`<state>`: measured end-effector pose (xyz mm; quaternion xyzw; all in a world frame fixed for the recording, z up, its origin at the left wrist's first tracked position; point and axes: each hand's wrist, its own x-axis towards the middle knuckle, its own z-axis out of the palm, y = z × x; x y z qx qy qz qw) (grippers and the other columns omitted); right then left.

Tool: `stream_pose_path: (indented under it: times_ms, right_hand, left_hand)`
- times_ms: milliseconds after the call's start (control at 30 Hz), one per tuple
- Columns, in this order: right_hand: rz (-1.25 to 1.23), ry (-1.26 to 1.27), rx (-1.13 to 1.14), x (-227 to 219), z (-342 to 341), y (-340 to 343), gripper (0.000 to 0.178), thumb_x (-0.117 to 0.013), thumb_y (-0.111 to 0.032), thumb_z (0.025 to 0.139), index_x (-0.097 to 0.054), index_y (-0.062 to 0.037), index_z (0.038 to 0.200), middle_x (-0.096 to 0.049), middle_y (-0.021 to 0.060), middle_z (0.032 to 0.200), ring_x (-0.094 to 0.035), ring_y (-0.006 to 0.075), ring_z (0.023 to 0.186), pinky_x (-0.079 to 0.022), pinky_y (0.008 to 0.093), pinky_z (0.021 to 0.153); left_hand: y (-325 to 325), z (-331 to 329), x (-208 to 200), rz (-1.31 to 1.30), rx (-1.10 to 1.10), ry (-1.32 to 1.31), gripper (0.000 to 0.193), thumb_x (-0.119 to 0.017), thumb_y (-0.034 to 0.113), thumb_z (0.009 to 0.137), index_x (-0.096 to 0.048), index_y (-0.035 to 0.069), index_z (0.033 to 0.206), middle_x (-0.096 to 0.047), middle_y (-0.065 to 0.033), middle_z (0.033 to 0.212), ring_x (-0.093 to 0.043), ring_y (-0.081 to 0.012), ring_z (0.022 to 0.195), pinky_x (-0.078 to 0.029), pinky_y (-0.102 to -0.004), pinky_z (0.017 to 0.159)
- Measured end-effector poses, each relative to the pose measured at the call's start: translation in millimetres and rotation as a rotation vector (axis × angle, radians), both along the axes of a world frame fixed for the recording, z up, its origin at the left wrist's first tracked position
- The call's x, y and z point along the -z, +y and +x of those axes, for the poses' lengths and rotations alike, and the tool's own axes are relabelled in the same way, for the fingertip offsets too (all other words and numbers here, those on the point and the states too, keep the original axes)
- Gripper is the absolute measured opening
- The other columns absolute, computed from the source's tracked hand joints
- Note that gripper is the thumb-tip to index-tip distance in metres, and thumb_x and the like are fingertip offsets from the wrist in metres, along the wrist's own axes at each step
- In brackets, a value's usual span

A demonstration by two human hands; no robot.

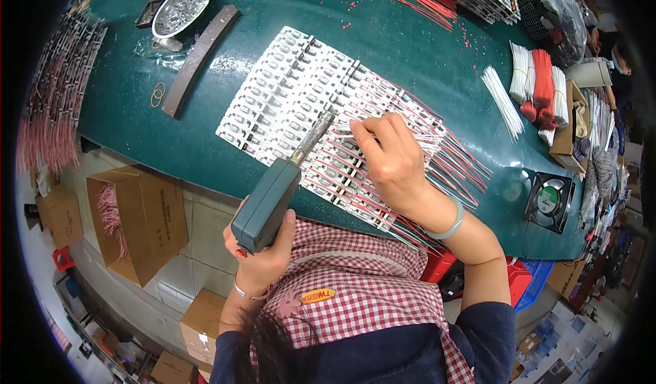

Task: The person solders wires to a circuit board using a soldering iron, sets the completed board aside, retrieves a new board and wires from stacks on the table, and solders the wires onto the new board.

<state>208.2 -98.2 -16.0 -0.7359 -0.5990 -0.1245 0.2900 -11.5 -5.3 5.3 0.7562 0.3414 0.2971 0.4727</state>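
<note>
My left hand (263,254) is wrapped around a green soldering gun (268,203), whose long grey tip (316,134) points up to the right over a white panel (273,90) of small parts in rows. Pinched in my right hand (393,158) are several white wires (429,138), their ends beside the soldering tip. I cannot tell whether tip and wire ends touch. Red and white wires (458,169) lie across the panel's right half and stick out past its right edge. Small parts alone cover its left half.
A silver bowl of metal bits (181,11) and a dark bar (201,63) lie at far left. Wire bundles (542,76) and a black fan (549,203) are on the right. Stacked wired panels (61,90) stand far left. An open carton (147,220) sits below the table edge.
</note>
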Motion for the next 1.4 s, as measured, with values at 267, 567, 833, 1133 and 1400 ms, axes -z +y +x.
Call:
stream_pose_path:
  times_ms: [267, 567, 833, 1133, 1400]
  right_hand:
    - [-0.034, -0.015, 0.003, 0.1, -1.6, 1.1, 0.037, -0.061, 0.003, 0.066, -0.065, 0.0034, 0.102, -0.06, 0.0109, 0.089, -0.057, 0.0251, 0.077, -0.049, 0.0338, 0.063]
    - [-0.072, -0.055, -0.022, -2.0, 0.3, 1.2, 0.032, -0.062, -0.001, 0.068, -0.065, 0.008, 0.099, -0.057, 0.0119, 0.088, -0.054, 0.0246, 0.08, -0.05, 0.0323, 0.065]
    - [-0.055, -0.033, 0.003, 0.1, -2.1, 1.6, 0.036, -0.062, 0.001, 0.067, -0.065, 0.004, 0.103, -0.059, 0.011, 0.09, -0.056, 0.025, 0.077, -0.049, 0.034, 0.064]
    - [-0.016, -0.022, -0.022, -2.3, -9.7, -1.4, 0.038, -0.062, 0.001, 0.067, -0.066, 0.0047, 0.104, -0.062, 0.011, 0.091, -0.057, 0.0249, 0.078, -0.049, 0.0337, 0.062]
    - [-0.047, -0.032, -0.022, -0.2, -11.9, -0.9, 0.038, -0.062, 0.002, 0.067, -0.066, 0.0051, 0.105, -0.061, 0.0109, 0.091, -0.056, 0.025, 0.077, -0.049, 0.0337, 0.062]
  left_hand:
    - [-2.0, -4.3, 9.5, 0.027, 0.001, -0.015, 0.017, -0.074, -0.005, 0.074, -0.064, -0.004, 0.087, -0.068, -0.0128, 0.088, -0.067, -0.0212, 0.071, -0.053, -0.0291, 0.063]
    - [3.9, 5.3, -8.4, 0.064, 0.104, 0.065, 0.014, -0.071, -0.007, 0.073, -0.064, -0.003, 0.085, -0.062, -0.0095, 0.08, -0.062, -0.0182, 0.063, -0.049, -0.0276, 0.057]
    - [1.5, -4.1, -4.9, 0.075, 0.037, 0.043, 0.019, -0.072, -0.005, 0.073, -0.067, -0.007, 0.091, -0.068, -0.0134, 0.084, -0.067, -0.0209, 0.069, -0.053, -0.0283, 0.065]
    - [-1.2, -5.8, -5.0, -0.007, -0.005, -0.004, 0.019, -0.073, -0.004, 0.073, -0.067, -0.007, 0.09, -0.069, -0.0131, 0.084, -0.068, -0.0211, 0.069, -0.053, -0.0286, 0.066]
    - [-1.0, -13.6, -0.4, 0.013, 0.03, 0.033, 0.019, -0.074, -0.004, 0.072, -0.067, -0.006, 0.09, -0.069, -0.0139, 0.087, -0.068, -0.0229, 0.072, -0.054, -0.0303, 0.066]
